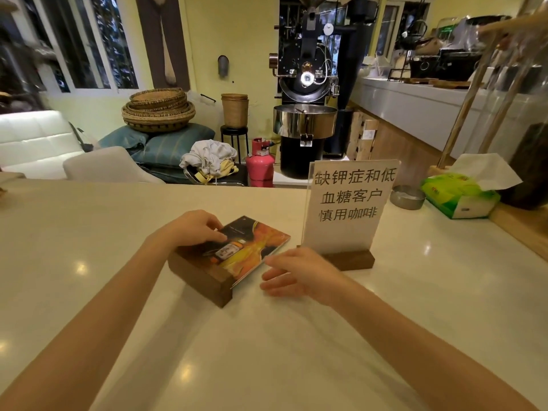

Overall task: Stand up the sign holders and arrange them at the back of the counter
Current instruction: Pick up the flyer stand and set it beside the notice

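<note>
A sign holder (246, 250) with a dark wooden base and an orange-and-black picture card lies flat on the pale counter (267, 336), in the middle. My left hand (195, 228) rests on its far left edge, fingers curled over the card. Just right of the card's near edge, my right hand (292, 275) hovers with fingers spread, holding nothing. A second sign holder (348, 209), white with black Chinese characters, stands upright on its wooden base to the right, just beyond my right hand.
A round metal ashtray (406, 197) and a green tissue pack (461, 194) sit at the counter's back right, near wooden poles and a glass jar. Beyond the counter's far edge stand a coffee roaster (305, 114), a pink gas cylinder (260, 163) and baskets.
</note>
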Motion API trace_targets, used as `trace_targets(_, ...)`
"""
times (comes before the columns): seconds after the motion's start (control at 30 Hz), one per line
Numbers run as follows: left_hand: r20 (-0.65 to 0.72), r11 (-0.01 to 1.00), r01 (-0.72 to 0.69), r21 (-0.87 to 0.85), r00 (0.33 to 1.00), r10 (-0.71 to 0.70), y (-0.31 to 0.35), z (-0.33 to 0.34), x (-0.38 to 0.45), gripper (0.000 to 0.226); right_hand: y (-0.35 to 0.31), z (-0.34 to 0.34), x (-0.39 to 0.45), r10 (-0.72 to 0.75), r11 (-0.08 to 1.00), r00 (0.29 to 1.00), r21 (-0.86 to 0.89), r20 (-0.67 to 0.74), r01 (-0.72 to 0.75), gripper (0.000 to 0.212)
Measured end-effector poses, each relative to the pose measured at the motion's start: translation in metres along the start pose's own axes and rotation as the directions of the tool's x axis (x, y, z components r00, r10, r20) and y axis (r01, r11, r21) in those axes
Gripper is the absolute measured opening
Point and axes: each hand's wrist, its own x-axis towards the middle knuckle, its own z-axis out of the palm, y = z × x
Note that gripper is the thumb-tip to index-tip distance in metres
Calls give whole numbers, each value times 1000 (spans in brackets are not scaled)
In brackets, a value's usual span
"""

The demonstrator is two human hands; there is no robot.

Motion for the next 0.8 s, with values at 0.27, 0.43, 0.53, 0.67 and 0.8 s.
trace_targets(0.27, -2, 980, 138, -142, 990, -139, -32, -2, 6, 39, 6, 33, 37, 151, 928, 987, 352, -57, -121, 32)
trace_targets(0.43, 0, 954, 142, -263, 989, -147, -37, 1, 8, 36, 10, 45, 47, 99, 944, 989, 325, -113, -57, 34)
trace_targets(0.53, -32, 939, 127, -320, 989, -145, -38, 5, 7, 37, 9, 36, 49, 26, 972, 983, 235, -180, 18, 31)
trace_targets(0.67, -90, 908, 51, -416, 991, -97, -33, 7, 5, 39, -3, 22, 40, -112, 984, 974, 115, -197, 137, 29)
trace_targets(0.8, -145, 869, -82, -489, 989, 12, -31, 3, 2, 40, -9, 12, 32, -349, 937, 914, -69, -206, 342, 26)
